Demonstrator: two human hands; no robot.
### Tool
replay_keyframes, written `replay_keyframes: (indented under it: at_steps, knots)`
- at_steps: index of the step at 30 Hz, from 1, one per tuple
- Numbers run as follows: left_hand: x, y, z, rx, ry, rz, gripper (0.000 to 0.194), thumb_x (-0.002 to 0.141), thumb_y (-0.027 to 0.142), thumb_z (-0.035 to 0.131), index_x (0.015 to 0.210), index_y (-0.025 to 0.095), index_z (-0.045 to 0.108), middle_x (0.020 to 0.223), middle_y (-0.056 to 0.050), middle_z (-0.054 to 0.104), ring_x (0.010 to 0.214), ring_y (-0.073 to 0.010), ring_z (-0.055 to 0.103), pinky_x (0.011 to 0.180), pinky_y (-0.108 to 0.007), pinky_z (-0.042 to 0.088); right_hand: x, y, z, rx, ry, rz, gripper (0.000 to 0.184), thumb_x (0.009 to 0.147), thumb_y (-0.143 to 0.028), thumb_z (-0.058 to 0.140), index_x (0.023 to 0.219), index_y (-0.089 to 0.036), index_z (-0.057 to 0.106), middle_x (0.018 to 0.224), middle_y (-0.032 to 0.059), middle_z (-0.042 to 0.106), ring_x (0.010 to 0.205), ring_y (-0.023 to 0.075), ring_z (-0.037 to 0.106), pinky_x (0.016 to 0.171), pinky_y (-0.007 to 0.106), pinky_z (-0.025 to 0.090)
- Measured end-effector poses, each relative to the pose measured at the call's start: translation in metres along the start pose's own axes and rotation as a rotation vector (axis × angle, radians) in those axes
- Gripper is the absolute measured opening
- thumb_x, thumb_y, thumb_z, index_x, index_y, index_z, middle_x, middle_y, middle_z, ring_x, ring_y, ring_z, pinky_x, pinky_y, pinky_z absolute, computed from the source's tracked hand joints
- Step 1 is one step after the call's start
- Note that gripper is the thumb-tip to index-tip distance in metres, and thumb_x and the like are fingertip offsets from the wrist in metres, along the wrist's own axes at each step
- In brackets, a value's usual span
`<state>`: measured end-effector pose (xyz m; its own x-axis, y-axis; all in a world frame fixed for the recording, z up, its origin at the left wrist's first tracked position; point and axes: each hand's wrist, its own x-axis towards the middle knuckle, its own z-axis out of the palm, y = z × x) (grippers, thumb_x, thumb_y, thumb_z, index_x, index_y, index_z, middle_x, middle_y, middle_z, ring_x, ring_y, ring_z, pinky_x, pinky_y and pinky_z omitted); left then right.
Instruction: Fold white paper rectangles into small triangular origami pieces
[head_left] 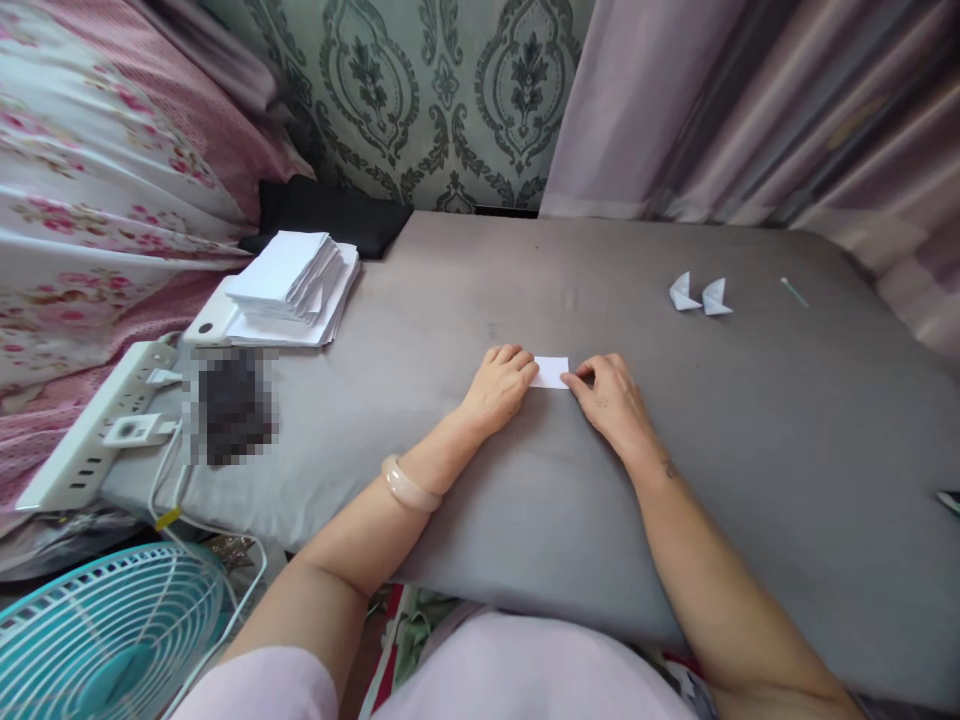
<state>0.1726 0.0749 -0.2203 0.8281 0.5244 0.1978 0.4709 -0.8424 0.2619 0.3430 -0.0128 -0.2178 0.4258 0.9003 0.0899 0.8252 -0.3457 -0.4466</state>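
Lying near the far left corner of the grey-covered table point(465, 280), a stack of white sheets point(281, 268) is seen. Between the near and far edges, the left end of a small white paper point(552, 372) is covered by the curled left hand point(501, 385), whether pinched cannot be told; its right end is pinched by the right hand point(611, 398). Toward the far right corner, two folded paper pieces point(682, 294) are set.

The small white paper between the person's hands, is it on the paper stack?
No: the small white paper is on the grey surface between the left hand and right hand, apart from the paper stack.
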Motion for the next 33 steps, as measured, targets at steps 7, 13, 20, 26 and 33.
replay_keyframes:
  at_steps: [7,13,20,26,33]
  knots:
    - [-0.001,-0.006,0.002,-0.179,0.017,-0.121,0.022,0.094,0.025,0.045,0.104,0.019,0.063,0.117,-0.007,0.063,0.110,-0.0225,0.052,0.096,-0.036,0.041,-0.028,-0.038,0.007,-0.116,-0.069,-0.435,0.031,0.095,-0.018,0.040,0.117,-0.014,0.060,0.116,0.0145,0.061,0.109,0.0264,0.052,0.093,0.038,0.044]
    - [-0.007,-0.011,0.009,-0.228,0.057,-0.260,0.026,0.090,0.030,0.055,0.115,0.024,0.060,0.133,-0.004,0.056,0.125,-0.0277,0.041,0.104,-0.043,0.036,-0.046,-0.048,0.008,-0.260,-0.094,-0.405,0.041,0.097,-0.030,0.040,0.130,-0.009,0.054,0.126,0.0166,0.057,0.110,0.0289,0.052,0.092,0.040,0.045]
    - [-0.010,-0.011,0.001,-0.298,0.052,-0.345,0.040,0.085,0.034,0.064,0.122,0.021,0.055,0.140,-0.007,0.050,0.130,-0.0297,0.037,0.107,-0.047,0.032,-0.049,-0.037,-0.002,-0.355,-0.061,-0.292,0.040,0.097,-0.028,0.037,0.122,-0.008,0.061,0.114,0.0180,0.061,0.100,0.0282,0.054,0.077,0.039,0.046]
    - [-0.009,-0.011,-0.004,-0.379,0.065,-0.396,0.032,0.078,0.031,0.072,0.107,0.021,0.063,0.136,-0.008,0.054,0.130,-0.0289,0.039,0.109,-0.045,0.030,-0.045,-0.030,-0.005,-0.349,-0.017,-0.249,0.032,0.095,-0.022,0.040,0.100,-0.011,0.069,0.104,0.0158,0.063,0.095,0.0267,0.055,0.074,0.037,0.046]
    - [-0.006,-0.006,-0.006,-0.422,0.083,-0.424,0.010,0.077,0.025,0.071,0.086,0.021,0.068,0.131,-0.006,0.057,0.128,-0.0285,0.042,0.108,-0.048,0.029,-0.038,-0.027,0.002,-0.215,0.153,-0.162,0.019,0.092,-0.025,0.049,0.094,-0.017,0.065,0.097,0.0122,0.063,0.088,0.0244,0.057,0.065,0.033,0.044]
